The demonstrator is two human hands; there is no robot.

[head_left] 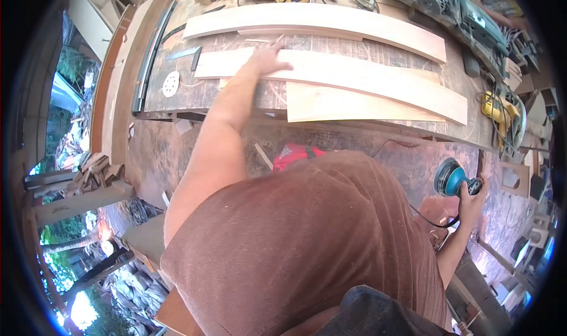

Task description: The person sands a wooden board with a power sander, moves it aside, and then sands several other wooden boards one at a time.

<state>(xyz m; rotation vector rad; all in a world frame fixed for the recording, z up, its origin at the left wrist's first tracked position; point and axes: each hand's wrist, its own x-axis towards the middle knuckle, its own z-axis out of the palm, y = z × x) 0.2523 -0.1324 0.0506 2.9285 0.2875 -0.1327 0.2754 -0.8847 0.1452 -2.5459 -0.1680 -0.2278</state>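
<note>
My left hand point(271, 59) lies over the left part of a pale wooden board point(354, 76), fingers spread and pointing away from me. Behind it a second long board point(319, 20) rests on the workbench point(171, 103). A thin light wood panel point(348, 104) sticks out from beneath the nearer board. Off to my right side, away from the bench, my right hand point(471, 199) grips a teal and black orbital sander point(452, 178). The sander's round pad faces left, and its cord hangs below.
On the bench's left are a white perforated disc point(170, 84) and a try square point(188, 55). Power tools crowd the back right, with a yellow tool point(499, 110) at the right end. A red item point(293, 155) shows below the bench edge.
</note>
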